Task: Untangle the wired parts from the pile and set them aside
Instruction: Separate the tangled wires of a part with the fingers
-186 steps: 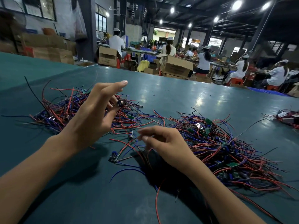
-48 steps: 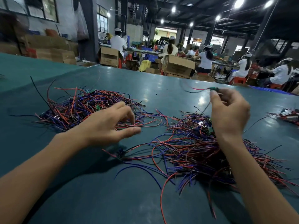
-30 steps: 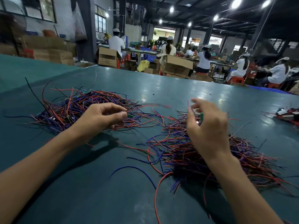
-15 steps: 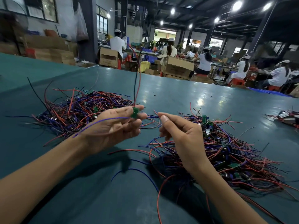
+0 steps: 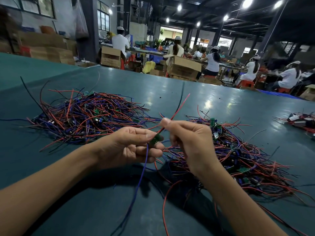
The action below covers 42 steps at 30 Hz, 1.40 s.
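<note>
The wide teal desk (image 5: 170, 86) carries all work items. Beyond its far edge stand brown cardboard boxes (image 5: 185, 67) and seated workers in white tops (image 5: 212, 63).

Two large tangled piles of red, blue and black wire lie on the desk. The left wire pile (image 5: 81, 116) lies beyond the left forearm. The right wire pile (image 5: 238, 155) lies beyond and to the right of the right hand (image 5: 190, 142), with small green boards scattered through it. A smaller wire bundle (image 5: 300, 120) lies well apart, near the right edge.

Both hands are raised between the two piles, close together.

Right grip: fingers curled, thumb and forefinger pinched on the thin red wire (image 5: 179, 106), whose free end points up and to the right. A thin blue wire (image 5: 139, 181) hangs down toward the near desk edge. A thin black wire (image 5: 182, 92), blurred, rises beside the red one; its attachment cannot be determined.

Left grip: the left hand (image 5: 129, 147) has its fingers curled, with the thumb and fingers pinching the small green circuit board (image 5: 156, 138). The red and blue wires run from this board.
</note>
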Available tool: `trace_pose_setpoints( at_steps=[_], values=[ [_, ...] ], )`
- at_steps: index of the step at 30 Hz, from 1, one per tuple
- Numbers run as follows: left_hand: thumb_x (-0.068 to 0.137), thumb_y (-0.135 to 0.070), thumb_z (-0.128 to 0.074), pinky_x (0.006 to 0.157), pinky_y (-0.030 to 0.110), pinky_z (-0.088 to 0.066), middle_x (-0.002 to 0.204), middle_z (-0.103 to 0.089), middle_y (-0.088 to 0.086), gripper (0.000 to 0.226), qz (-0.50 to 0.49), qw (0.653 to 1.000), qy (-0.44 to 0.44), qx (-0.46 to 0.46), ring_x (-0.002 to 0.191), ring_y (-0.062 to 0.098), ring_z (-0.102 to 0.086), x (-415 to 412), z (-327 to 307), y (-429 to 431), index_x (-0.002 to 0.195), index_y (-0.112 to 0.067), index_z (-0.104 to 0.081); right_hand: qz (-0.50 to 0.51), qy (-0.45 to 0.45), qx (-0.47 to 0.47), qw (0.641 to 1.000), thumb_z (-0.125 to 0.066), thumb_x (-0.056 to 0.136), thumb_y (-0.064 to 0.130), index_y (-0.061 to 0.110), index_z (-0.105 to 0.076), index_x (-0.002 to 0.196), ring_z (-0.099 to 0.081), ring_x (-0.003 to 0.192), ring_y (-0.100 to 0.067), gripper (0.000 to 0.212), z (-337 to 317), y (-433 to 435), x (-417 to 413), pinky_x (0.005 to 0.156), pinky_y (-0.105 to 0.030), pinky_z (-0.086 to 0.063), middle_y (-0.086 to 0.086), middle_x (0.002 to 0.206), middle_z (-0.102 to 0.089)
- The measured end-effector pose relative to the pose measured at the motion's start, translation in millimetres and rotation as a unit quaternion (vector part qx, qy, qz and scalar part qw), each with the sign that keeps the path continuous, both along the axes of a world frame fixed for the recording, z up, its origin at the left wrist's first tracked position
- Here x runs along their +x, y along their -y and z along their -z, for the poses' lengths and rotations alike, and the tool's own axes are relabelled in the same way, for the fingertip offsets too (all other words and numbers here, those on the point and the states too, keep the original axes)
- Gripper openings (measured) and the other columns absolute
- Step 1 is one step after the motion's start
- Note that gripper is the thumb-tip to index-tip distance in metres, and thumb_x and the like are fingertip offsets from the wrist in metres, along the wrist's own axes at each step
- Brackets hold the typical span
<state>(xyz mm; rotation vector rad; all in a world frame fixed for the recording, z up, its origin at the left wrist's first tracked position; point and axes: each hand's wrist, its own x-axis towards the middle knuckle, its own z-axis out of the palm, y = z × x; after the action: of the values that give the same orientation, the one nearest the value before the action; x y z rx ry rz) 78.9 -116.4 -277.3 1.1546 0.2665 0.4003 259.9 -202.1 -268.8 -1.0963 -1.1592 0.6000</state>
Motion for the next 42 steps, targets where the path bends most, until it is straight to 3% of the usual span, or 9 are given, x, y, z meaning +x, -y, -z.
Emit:
trace_pose_setpoints(
  at_steps=[8,12,18,22,28,31,35,39,42],
  values=[
    [0.061,-0.029,-0.096,0.07,0.032,-0.061,0.095,-0.075,0.014,0.055,0.046,0.999,-0.021,-0.019,0.078,0.02,-0.076,2.5,-0.4,4.7,0.103,-0.002,-0.075,0.066,-0.182,-0.002,0.981,-0.081,0.081,0.013,-0.015,-0.07,0.089,-0.043,0.047,-0.014,0.031,-10.2,0.3,35.0,0.05,-0.027,-0.034,0.0,0.052,-0.05],
    [0.05,-0.022,-0.101,0.069,0.035,-0.062,0.1,-0.074,0.02,0.059,-0.001,0.999,-0.017,-0.044,0.079,0.024,-0.077,3.2,-0.5,5.2,0.098,-0.001,-0.074,0.091,-0.216,0.0,0.972,-0.08,0.084,0.011,0.001,-0.075,0.077,-0.041,0.047,-0.013,0.013,-9.1,-2.5,30.3,0.046,-0.024,-0.034,0.001,0.053,-0.047],
    [0.048,-0.018,-0.1,0.066,0.035,-0.061,0.094,-0.074,0.019,0.051,-0.003,0.999,-0.035,-0.037,0.073,0.023,-0.075,2.9,-2.0,6.7,0.092,-0.007,-0.075,0.079,-0.294,0.013,0.952,-0.079,0.083,0.009,0.014,-0.07,0.063,-0.041,0.048,-0.011,0.022,-10.8,-3.9,29.9,0.045,-0.024,-0.034,0.001,0.054,-0.046],
    [0.067,-0.015,-0.081,0.067,0.034,-0.059,0.087,-0.072,0.013,0.021,0.041,0.998,-0.037,-0.026,0.067,0.018,-0.072,0.7,-1.6,5.6,0.086,-0.009,-0.075,0.042,-0.351,0.018,0.935,-0.082,0.073,0.011,0.006,-0.066,0.087,-0.043,0.048,-0.01,0.021,-10.5,-3.3,31.0,0.045,-0.022,-0.036,0.002,0.056,-0.048],
    [0.062,-0.01,-0.079,0.072,0.04,-0.06,0.084,-0.069,0.014,0.023,0.006,0.997,-0.012,-0.073,0.065,0.021,-0.069,-0.1,1.1,5.6,0.084,-0.007,-0.072,0.1,-0.358,0.077,0.925,-0.083,0.081,0.019,0.007,-0.07,0.09,-0.052,0.054,-0.011,0.019,-13.4,2.3,46.1,0.053,-0.024,-0.047,0.0,0.062,-0.058],
    [0.047,-0.011,-0.096,0.072,0.039,-0.061,0.084,-0.071,0.012,0.038,-0.05,0.995,0.034,-0.084,0.067,0.018,-0.07,3.5,1.3,5.4,0.079,-0.01,-0.075,0.147,-0.257,0.068,0.953,-0.072,0.093,0.033,0.007,-0.07,0.105,-0.053,0.054,-0.012,0.029,-10.5,5.5,42.7,0.052,-0.024,-0.048,-0.001,0.063,-0.059],
    [0.035,-0.023,-0.104,0.066,0.036,-0.061,0.082,-0.072,0.007,0.057,-0.099,0.989,0.072,-0.085,0.069,0.015,-0.071,7.2,-0.7,1.8,0.078,-0.009,-0.07,0.117,-0.016,0.026,0.993,-0.065,0.098,0.036,0.008,-0.078,0.076,-0.059,0.052,-0.018,0.038,-4.2,10.1,12.7,0.05,-0.027,-0.05,-0.007,0.061,-0.067],
    [0.033,-0.028,-0.104,0.062,0.03,-0.057,0.082,-0.073,0.005,0.072,-0.141,0.986,0.08,-0.048,0.069,0.013,-0.068,9.7,-0.1,-0.6,0.09,-0.012,-0.062,0.03,0.212,0.011,0.977,-0.072,0.089,0.039,0.018,-0.082,0.079,-0.062,0.059,-0.006,0.025,7.6,12.1,-14.3,0.055,-0.034,-0.052,0.001,0.064,-0.072],
    [0.03,-0.018,-0.104,0.059,0.03,-0.057,0.083,-0.07,0.009,0.075,-0.18,0.978,0.09,-0.049,0.067,0.017,-0.068,12.1,1.3,-1.8,0.091,-0.012,-0.061,0.021,0.264,0.004,0.964,-0.074,0.091,0.029,0.014,-0.081,0.084,-0.062,0.06,-0.006,0.018,15.0,9.0,-21.6,0.057,-0.034,-0.052,0.002,0.066,-0.072]
  ],
)
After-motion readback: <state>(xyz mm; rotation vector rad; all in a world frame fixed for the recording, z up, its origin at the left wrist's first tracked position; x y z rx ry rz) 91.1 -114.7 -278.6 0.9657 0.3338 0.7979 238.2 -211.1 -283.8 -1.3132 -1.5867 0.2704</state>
